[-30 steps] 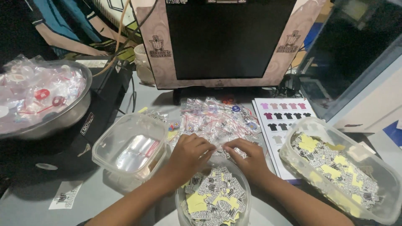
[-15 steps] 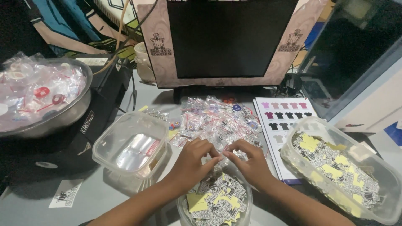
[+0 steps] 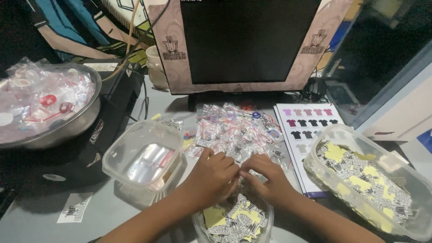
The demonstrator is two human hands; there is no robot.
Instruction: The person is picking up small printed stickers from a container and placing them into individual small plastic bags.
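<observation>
My left hand (image 3: 210, 179) and my right hand (image 3: 265, 178) meet fingertip to fingertip above a round clear tub (image 3: 234, 220) full of black-and-white and yellow stickers. The fingers of both hands are curled and pinch something small between them; what it is stays hidden. Just beyond the hands lies a pile of small clear zip bags (image 3: 236, 130) with red seal strips.
A clear container (image 3: 143, 155) with empty zip bags stands at the left. A long clear tub (image 3: 364, 180) of stickers is at the right, beside a shirt colour chart (image 3: 306, 123). A metal bowl (image 3: 67, 126) of filled bags sits far left. A dark monitor (image 3: 243, 40) stands behind.
Both hands have drawn together from a slightly spread position, fingertips now touching over the round tub. Nothing else has moved.
</observation>
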